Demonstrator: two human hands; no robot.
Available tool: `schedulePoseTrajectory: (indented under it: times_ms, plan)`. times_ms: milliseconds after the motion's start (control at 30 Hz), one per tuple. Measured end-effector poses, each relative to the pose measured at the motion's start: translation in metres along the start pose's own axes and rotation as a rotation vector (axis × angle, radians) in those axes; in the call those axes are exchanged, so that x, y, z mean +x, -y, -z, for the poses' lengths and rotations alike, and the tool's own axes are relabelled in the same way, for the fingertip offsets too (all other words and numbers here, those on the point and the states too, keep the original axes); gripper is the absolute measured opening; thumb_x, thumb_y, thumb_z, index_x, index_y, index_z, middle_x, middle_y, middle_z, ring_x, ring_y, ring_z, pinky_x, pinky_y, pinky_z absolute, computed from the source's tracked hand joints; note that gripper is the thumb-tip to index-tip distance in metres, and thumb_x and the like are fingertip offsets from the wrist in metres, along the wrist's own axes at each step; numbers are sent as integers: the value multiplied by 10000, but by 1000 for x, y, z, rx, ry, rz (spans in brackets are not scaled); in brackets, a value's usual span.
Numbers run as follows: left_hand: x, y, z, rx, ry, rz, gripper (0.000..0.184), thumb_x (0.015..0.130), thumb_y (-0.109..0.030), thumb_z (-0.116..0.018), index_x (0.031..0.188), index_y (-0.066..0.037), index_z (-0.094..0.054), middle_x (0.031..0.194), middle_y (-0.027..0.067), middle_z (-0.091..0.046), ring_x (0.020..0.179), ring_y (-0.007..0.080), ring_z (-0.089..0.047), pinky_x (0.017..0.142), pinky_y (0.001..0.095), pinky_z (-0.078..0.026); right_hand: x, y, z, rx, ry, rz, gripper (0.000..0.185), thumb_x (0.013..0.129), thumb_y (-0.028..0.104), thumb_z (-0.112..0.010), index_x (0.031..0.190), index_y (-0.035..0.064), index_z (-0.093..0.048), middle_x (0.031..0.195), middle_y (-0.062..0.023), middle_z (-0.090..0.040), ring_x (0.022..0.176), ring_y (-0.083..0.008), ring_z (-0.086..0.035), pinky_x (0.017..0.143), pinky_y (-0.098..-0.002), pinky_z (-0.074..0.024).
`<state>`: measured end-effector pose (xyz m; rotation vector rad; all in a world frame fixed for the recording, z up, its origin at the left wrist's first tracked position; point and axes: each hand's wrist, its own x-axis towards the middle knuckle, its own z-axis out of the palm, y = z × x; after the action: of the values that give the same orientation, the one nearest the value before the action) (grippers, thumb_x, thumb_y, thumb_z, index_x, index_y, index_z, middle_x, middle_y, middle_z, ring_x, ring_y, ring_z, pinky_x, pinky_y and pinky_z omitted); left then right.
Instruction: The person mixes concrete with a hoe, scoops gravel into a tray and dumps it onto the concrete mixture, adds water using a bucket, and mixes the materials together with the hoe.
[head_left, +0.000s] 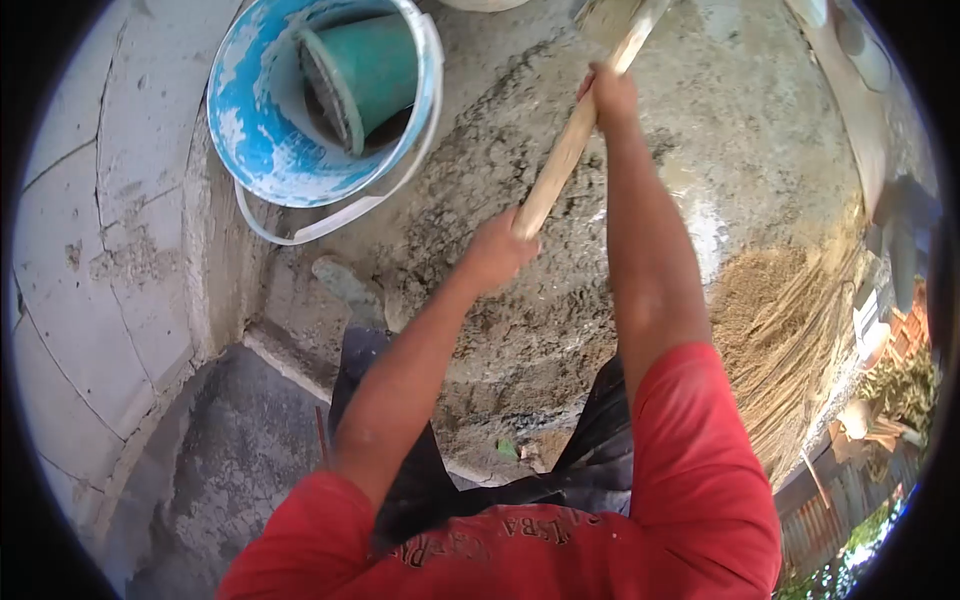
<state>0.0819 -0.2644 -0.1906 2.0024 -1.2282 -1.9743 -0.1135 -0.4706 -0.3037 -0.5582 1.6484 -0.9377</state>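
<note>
Both hands grip a long wooden handle [560,170] that slants up and to the right. My left hand [500,252] is wrapped round its lower end. Farther up the shaft, my right hand [612,97] is closed on it. The handle runs out of the top of the view, so I cannot tell what kind of tool it belongs to. Below it spreads wet, lumpy grey mortar [520,320] on the ground. To the left of the hands stands a blue bucket [240,120] with a green container [375,70] tilted inside it.
A cracked pale wall [110,230] rises on the left, above a rough grey floor [240,450]. Dry sand [755,300] lies on the right, beside thin straw-like stalks [800,370]. A mortar-caked piece [345,285] lies below the bucket. Assorted clutter lines the far right.
</note>
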Motion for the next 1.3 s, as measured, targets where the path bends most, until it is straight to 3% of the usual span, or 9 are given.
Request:
schedulePoseTrajectory:
  times_ms: [167, 233, 367, 533, 733, 833, 1067, 1167, 1300]
  plan:
    - [-54, 61, 90, 229, 26, 86, 607, 795, -241, -758, 1295, 15, -528, 906, 193, -673, 717, 298, -659, 663, 404, -527, -95, -34, -88, 85, -106, -187, 176, 836, 103, -592, 717, -22, -555, 590, -119, -588, 479, -229, -615, 439, -362, -513]
    - [-128, 112, 74, 352, -34, 139, 572, 801, -252, -729, 1294, -27, -545, 1060, 248, -670, 963, 404, -665, 822, 467, -524, -160, -91, -95, 68, -56, -204, 144, 856, 77, -590, 804, -43, -532, 606, -122, -597, 466, -218, -615, 419, -354, -518]
    - [-265, 184, 8, 124, -67, 428, 477, 803, -263, -750, 1174, -10, -590, 1003, 260, -675, 959, 440, -657, 799, 483, -525, -291, -153, -107, -8, 208, -509, 190, 848, 112, -623, 735, -28, -559, 572, -102, -584, 439, -234, -599, 414, -376, -492]
    - [-329, 106, -84, -157, 2, 885, 487, 791, -255, -758, 1175, -16, -577, 1030, 257, -679, 993, 430, -659, 823, 490, -518, -371, -177, -35, 8, 428, -835, 157, 854, 112, -620, 766, -17, -613, 594, -91, -585, 494, -227, -593, 470, -381, -503]
    - [-435, 59, -136, 111, 125, 603, 566, 772, -257, -781, 1221, -21, -530, 1081, 276, -657, 1051, 439, -641, 870, 512, -511, -449, -101, 67, 159, 221, -804, 181, 845, 43, -623, 958, -18, -495, 667, -84, -581, 471, -195, -572, 413, -345, -487]
    - [-358, 52, -154, 197, 147, 435, 544, 805, -295, -758, 1224, -23, -543, 1061, 274, -658, 1016, 460, -633, 848, 515, -512, -369, -87, 109, -27, 46, -511, 297, 869, 64, -623, 1076, -23, -429, 650, -97, -568, 451, -193, -574, 383, -331, -483]
    - [-55, 10, -148, 100, 157, 7, 479, 837, -249, -720, 1206, 21, -574, 902, 204, -679, 748, 328, -683, 687, 429, -530, -82, -57, 180, -171, -251, -171, 289, 853, 185, -614, 652, -16, -558, 537, -107, -597, 492, -223, -635, 461, -355, -504]
    - [-71, 49, -132, 211, 100, -30, 502, 827, -220, -713, 1244, 15, -563, 896, 208, -680, 749, 341, -679, 691, 432, -525, -110, -82, 154, -187, -185, -265, 243, 852, 168, -605, 758, -53, -566, 582, -132, -617, 487, -228, -632, 465, -371, -521]
    - [-200, 100, -103, 70, 174, 416, 470, 807, -230, -721, 1201, -14, -582, 954, 243, -679, 883, 380, -678, 761, 465, -518, -242, -158, 73, -273, -97, -403, 320, 870, 131, -630, 1019, -112, -483, 653, -136, -628, 525, -242, -662, 455, -370, -548]
